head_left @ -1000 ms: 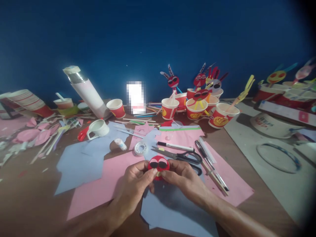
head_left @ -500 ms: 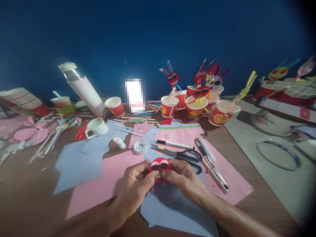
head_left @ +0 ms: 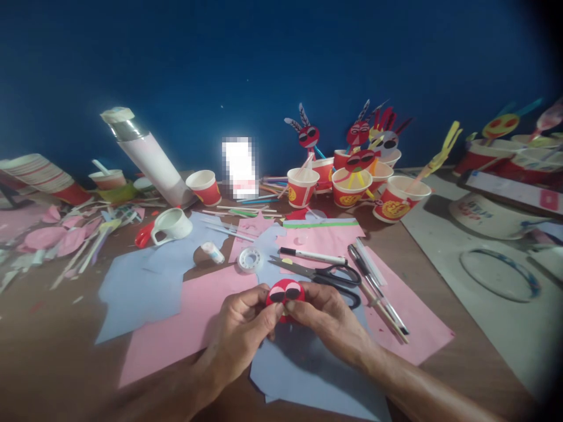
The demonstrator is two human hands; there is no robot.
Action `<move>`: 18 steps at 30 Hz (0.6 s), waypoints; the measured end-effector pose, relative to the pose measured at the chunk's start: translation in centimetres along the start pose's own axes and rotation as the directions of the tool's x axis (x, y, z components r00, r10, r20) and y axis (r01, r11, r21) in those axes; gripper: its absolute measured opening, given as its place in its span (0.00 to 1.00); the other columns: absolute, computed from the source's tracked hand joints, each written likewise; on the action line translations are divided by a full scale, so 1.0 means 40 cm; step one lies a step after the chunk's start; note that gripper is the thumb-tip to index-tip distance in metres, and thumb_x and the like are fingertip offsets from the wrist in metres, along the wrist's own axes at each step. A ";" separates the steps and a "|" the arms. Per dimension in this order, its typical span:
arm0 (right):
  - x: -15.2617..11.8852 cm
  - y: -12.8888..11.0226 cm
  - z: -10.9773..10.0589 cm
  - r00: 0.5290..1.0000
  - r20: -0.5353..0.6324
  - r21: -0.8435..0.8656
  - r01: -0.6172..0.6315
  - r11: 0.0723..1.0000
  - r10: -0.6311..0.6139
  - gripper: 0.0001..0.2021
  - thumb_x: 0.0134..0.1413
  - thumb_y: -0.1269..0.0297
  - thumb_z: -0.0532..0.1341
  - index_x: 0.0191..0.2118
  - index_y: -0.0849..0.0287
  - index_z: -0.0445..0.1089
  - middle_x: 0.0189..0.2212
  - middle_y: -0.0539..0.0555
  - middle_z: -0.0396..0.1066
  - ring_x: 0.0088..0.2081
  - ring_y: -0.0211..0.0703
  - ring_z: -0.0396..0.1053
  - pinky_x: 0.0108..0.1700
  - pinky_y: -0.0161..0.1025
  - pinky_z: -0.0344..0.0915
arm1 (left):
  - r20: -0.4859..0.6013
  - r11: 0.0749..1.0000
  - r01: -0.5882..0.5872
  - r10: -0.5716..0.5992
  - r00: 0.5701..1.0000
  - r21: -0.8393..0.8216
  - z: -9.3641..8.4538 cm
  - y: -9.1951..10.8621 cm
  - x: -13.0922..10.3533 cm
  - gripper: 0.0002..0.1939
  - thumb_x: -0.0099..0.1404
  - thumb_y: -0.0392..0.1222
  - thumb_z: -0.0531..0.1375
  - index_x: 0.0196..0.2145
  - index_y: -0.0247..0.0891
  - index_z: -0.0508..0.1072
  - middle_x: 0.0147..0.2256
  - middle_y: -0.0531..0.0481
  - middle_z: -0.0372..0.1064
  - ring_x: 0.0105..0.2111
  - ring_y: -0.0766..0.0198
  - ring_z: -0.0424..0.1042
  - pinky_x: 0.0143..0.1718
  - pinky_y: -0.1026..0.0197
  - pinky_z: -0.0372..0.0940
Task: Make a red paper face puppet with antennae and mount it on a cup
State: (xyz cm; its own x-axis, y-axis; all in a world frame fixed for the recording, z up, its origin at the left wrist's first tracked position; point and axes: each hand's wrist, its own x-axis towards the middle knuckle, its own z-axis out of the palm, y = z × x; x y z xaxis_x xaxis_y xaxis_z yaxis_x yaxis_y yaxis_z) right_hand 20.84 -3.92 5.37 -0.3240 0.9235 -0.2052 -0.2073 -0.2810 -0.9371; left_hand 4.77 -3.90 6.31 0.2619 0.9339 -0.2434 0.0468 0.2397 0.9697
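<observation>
A red round paper face (head_left: 285, 287) with black and pink eyes is held up over the blue paper (head_left: 316, 375). My left hand (head_left: 248, 328) pinches its left side, thumb on the front. The right side is pinched by my right hand (head_left: 332, 319), its thumb also on the front near the middle. Both thumbs cover part of the lower face. Just behind the hands lie black-handled scissors (head_left: 316, 272), a tape roll (head_left: 250, 259) and a black-capped marker (head_left: 313, 257).
Pink paper (head_left: 413, 316) and pens (head_left: 378, 290) lie at the right. Behind stand red paper cups (head_left: 302, 189), some holding paper figures, and a tilted flask (head_left: 152, 167). A white mug (head_left: 172, 226) and paper scraps (head_left: 65, 240) are at the left.
Both hands keep their pinch on the red face, almost unmoved. The view has shifted very slightly.
</observation>
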 end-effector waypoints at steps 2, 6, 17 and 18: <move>0.001 -0.002 0.001 1.000 -0.006 -0.016 0.001 1.000 -0.001 0.13 0.50 0.56 0.62 0.26 0.61 0.72 0.22 0.50 0.69 0.24 0.35 0.62 0.26 0.31 0.59 | 0.005 1.000 -0.001 0.001 1.000 0.014 0.000 -0.001 0.000 0.15 0.58 0.50 0.63 0.24 0.34 0.72 0.21 0.53 0.61 0.20 0.70 0.61 0.22 0.67 0.58; 0.003 -0.011 0.004 0.999 0.009 -0.014 0.032 0.999 -0.032 0.12 0.51 0.57 0.62 0.25 0.61 0.70 0.21 0.49 0.68 0.24 0.35 0.62 0.28 0.31 0.59 | -0.001 0.999 0.010 -0.010 1.000 0.040 -0.001 -0.007 0.000 0.16 0.59 0.51 0.62 0.25 0.34 0.70 0.19 0.54 0.61 0.19 0.70 0.60 0.21 0.67 0.57; 0.001 -0.017 -0.001 1.000 0.020 -0.054 0.010 0.998 -0.009 0.10 0.48 0.58 0.61 0.25 0.61 0.70 0.22 0.50 0.68 0.26 0.37 0.62 0.30 0.33 0.59 | -0.028 1.000 0.028 -0.028 0.999 -0.001 -0.003 -0.024 0.002 0.15 0.60 0.51 0.61 0.27 0.34 0.71 0.17 0.55 0.61 0.18 0.69 0.60 0.21 0.66 0.57; 0.000 -0.017 0.000 1.000 0.021 -0.053 0.013 0.999 -0.012 0.11 0.48 0.58 0.61 0.26 0.61 0.70 0.22 0.50 0.68 0.26 0.37 0.61 0.30 0.33 0.59 | -0.029 1.000 0.029 -0.029 0.999 0.000 -0.003 -0.022 0.002 0.15 0.60 0.51 0.61 0.27 0.34 0.71 0.17 0.55 0.62 0.18 0.69 0.60 0.21 0.66 0.57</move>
State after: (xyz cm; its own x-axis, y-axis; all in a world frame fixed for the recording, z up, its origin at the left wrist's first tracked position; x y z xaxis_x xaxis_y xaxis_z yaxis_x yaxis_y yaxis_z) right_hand 21.00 -3.71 6.02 -0.3405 0.9212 -0.1883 -0.1626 -0.2550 -0.9532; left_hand 4.65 -4.00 5.43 0.2324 0.9338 -0.2719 0.0543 0.2666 0.9623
